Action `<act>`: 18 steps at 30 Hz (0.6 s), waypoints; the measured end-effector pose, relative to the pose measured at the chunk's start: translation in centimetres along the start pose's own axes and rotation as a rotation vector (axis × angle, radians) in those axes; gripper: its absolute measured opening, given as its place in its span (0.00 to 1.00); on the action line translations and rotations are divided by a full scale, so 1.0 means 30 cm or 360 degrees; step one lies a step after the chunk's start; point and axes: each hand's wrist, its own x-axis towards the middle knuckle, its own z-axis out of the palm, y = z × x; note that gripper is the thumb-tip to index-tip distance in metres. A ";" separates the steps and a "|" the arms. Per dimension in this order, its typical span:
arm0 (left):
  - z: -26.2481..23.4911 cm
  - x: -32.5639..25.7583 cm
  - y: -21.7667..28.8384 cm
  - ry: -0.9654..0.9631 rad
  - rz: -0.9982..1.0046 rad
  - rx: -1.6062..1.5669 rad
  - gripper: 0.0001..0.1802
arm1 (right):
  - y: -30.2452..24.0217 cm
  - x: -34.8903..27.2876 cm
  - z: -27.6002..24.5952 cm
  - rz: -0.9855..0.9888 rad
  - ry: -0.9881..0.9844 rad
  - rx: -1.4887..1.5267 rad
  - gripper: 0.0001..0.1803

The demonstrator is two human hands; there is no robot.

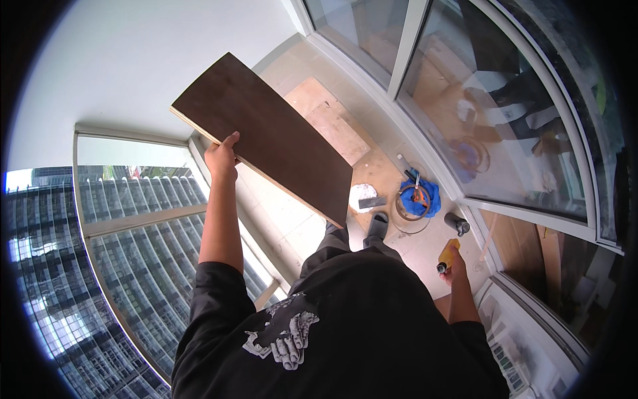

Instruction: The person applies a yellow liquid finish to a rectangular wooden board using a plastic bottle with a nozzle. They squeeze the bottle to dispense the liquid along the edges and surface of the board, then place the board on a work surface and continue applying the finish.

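Note:
My left hand [222, 158] is closed on the long edge of a dark brown wooden board [272, 139], thumb over its broad face. The board is raised and tilted, its far end up to the left and its near end above my feet. At the right, lower than the board, my right hand [456, 269] is wrapped round a yellow bottle [450, 251] with a black end pointing back toward me. Whether that end is a cap or a nozzle is too small to tell.
Wooden sheets [332, 130] lie on the tiled floor. Near my slippered foot [377, 226] are a blue cloth [428, 199] with orange-handled tools, a wire ring, a white round item [361, 195] and a dark cup [456, 223]. Windows flank me; glass doors [492, 126] stand right.

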 end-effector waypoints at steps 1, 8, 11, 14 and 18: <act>0.004 0.006 -0.022 0.0014 -0.0037 -0.0009 0.14 | 0.000 0.005 -0.007 -0.0003 -0.0010 0.0001 0.25; 0.038 0.023 -0.198 0.0058 -0.0266 -0.0070 0.16 | -0.013 0.000 0.001 -0.0021 -0.0084 0.0026 0.25; 0.066 0.030 -0.267 0.0054 -0.0356 -0.0002 0.16 | -0.019 -0.009 0.008 -0.0022 -0.0057 0.0033 0.24; 0.100 0.015 -0.320 -0.0020 -0.0385 -0.0027 0.17 | -0.014 0.005 0.008 -0.0009 -0.0042 0.0031 0.24; 0.151 0.016 -0.375 -0.0088 -0.0436 -0.0059 0.15 | -0.001 -0.008 0.013 0.0011 -0.0035 0.0002 0.24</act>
